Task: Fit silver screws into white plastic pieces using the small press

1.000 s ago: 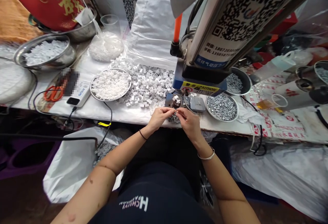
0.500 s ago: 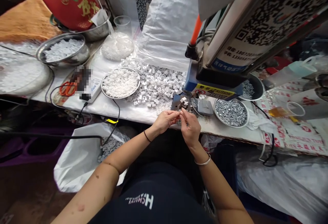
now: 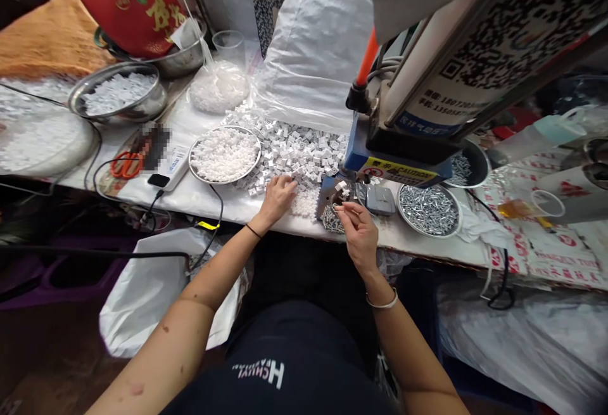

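My left hand (image 3: 277, 201) is over the near edge of a heap of small white plastic blocks (image 3: 304, 149), with its fingers bent down and slightly apart. Beside it lie small white round pieces (image 3: 305, 203). My right hand (image 3: 360, 228) is pinched at the fingertips above a small heap of metal screws (image 3: 331, 220); whatever is between the fingers is too small to make out. Just beyond the right hand, a white block (image 3: 342, 188) sits on the dark metal base (image 3: 327, 190) of a blue press (image 3: 399, 161).
A plate of white round pieces (image 3: 224, 155) stands left of the heap. Right of the press base are a grey box (image 3: 380, 199) and a bowl of screws (image 3: 430, 210). Orange-handled scissors (image 3: 126, 165), a white device (image 3: 173, 168) and cables lie at left.
My left hand has parted from the right and moved left to the white pieces. My right hand has shifted slightly right and down, still pinched, uncovering the small screw heap.
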The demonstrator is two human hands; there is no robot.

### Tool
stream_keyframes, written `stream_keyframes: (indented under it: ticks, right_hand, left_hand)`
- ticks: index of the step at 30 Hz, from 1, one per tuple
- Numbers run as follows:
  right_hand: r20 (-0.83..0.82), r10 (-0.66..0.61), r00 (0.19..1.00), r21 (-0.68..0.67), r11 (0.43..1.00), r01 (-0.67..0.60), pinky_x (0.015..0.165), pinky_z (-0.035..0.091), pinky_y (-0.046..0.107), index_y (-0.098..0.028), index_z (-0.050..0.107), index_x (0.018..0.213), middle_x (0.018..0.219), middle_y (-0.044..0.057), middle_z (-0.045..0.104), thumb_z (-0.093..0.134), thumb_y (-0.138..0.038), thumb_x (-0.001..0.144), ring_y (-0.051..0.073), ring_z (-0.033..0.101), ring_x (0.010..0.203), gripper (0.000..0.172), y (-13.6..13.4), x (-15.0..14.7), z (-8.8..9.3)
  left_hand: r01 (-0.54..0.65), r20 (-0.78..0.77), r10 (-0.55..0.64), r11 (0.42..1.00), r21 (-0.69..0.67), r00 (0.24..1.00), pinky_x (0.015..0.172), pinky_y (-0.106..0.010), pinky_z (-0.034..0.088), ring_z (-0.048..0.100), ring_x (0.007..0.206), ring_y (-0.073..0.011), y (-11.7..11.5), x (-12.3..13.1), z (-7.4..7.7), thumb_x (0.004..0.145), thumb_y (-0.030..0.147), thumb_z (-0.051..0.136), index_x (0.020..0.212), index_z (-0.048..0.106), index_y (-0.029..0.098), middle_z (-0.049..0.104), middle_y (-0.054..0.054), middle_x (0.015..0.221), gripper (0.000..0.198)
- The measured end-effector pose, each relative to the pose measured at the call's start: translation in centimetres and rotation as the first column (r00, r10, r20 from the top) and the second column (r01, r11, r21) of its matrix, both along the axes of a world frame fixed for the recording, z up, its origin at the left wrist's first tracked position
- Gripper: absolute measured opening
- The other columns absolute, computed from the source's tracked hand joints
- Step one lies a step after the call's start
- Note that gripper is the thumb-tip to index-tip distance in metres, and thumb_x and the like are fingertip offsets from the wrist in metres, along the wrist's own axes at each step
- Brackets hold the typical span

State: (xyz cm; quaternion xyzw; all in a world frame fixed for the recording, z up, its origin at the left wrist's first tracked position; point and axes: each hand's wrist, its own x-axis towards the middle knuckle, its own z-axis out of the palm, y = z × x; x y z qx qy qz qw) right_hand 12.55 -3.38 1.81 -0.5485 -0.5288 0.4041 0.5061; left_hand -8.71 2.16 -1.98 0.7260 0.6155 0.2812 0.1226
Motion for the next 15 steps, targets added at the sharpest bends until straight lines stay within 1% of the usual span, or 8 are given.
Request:
stream_keyframes:
  ticks: [2,5,6,8,10,11,13,15]
  right_hand:
    - [-0.032,0.005,0.999,-0.027,1.0,-0.005,0.08,0.054,0.03,-0.021,0.064,0.095,0.087,0.003,0.073,0.066,-0.034,0.077,0.018,0.069,0.085,0.022,0.0,0.2,0.1]
    - [-0.035,-0.032,0.999,-0.018,0.999,0.032,0.072,0.055,0.027,-0.021,0.066,0.083,0.08,0.001,0.072,0.069,-0.035,0.074,0.017,0.069,0.076,0.018,0.1,0.3,0.3]
    - [-0.03,-0.034,0.999,-0.002,0.999,0.034,0.072,0.054,0.027,-0.021,0.066,0.081,0.079,0.001,0.071,0.069,-0.036,0.074,0.016,0.068,0.074,0.017,0.2,0.2,0.4]
    - [0.012,-0.01,1.0,0.048,0.999,0.01,0.071,0.054,0.027,-0.022,0.068,0.082,0.079,0.001,0.071,0.067,-0.036,0.076,0.016,0.067,0.074,0.015,0.5,0.1,0.7]
    - [0.107,0.023,0.994,0.115,0.993,-0.035,0.072,0.052,0.027,-0.023,0.068,0.083,0.081,0.0,0.071,0.064,-0.036,0.079,0.015,0.066,0.075,0.014,0.9,0.1,1.0]
    - [0.166,0.037,0.985,0.149,0.987,-0.062,0.073,0.052,0.027,-0.024,0.069,0.083,0.082,0.0,0.071,0.063,-0.035,0.08,0.015,0.066,0.076,0.013,1.1,0.2,1.2]
    - [0.274,0.057,0.96,0.21,0.97,-0.118,0.075,0.05,0.027,-0.025,0.069,0.083,0.084,0.0,0.071,0.061,-0.033,0.082,0.015,0.065,0.078,0.012,1.3,0.5,1.5]
    - [0.35,0.074,0.934,0.254,0.952,-0.17,0.076,0.05,0.028,-0.025,0.069,0.084,0.085,0.0,0.071,0.06,-0.031,0.083,0.015,0.065,0.08,0.011,1.4,0.9,1.8]
  left_hand:
    - [0.025,-0.037,-0.025,1.0,0.005,0.999,0.093,-0.046,0.039,0.048,0.109,-0.0281,0.7,-1.1,-0.4,0.081,0.017,0.058,0.099,0.067,0.017,0.059,-0.013,0.112,0.02]
    - [0.106,0.314,-0.095,0.994,-0.019,0.945,0.092,-0.04,0.042,0.053,0.104,-0.023,0.4,-0.7,-0.2,0.083,0.023,0.057,0.1,0.066,0.017,0.061,-0.011,0.11,0.02]
    - [0.143,0.506,-0.09,0.987,-0.068,0.858,0.088,-0.037,0.044,0.057,0.099,-0.021,0.0,0.0,0.1,0.083,0.027,0.057,0.102,0.065,0.017,0.063,-0.01,0.107,0.023]
    - [0.27,0.827,0.026,0.939,-0.212,0.562,0.08,-0.032,0.048,0.062,0.087,-0.0173,-1.1,1.9,0.8,0.08,0.032,0.062,0.104,0.065,0.016,0.066,-0.008,0.098,0.03]
    - [0.422,0.937,0.224,0.847,-0.323,0.267,0.075,-0.028,0.049,0.064,0.078,-0.0144,-2.3,4.0,1.6,0.072,0.032,0.07,0.102,0.066,0.014,0.068,-0.006,0.088,0.035]
    - [0.475,0.938,0.307,0.809,-0.348,0.164,0.073,-0.026,0.048,0.064,0.075,-0.0129,-2.8,4.9,2.0,0.069,0.03,0.073,0.1,0.067,0.013,0.069,-0.005,0.085,0.035]
    - [0.533,0.909,0.415,0.763,-0.366,0.03,0.07,-0.021,0.048,0.063,0.072,-0.0101,-3.5,6.4,2.6,0.066,0.025,0.077,0.095,0.069,0.013,0.069,-0.004,0.081,0.033]
    - [0.563,0.88,0.472,0.742,-0.365,-0.052,0.068,-0.017,0.047,0.063,0.07,-0.0079,-3.8,7.3,3.0,0.065,0.023,0.077,0.094,0.07,0.012,0.069,-0.004,0.081,0.032]
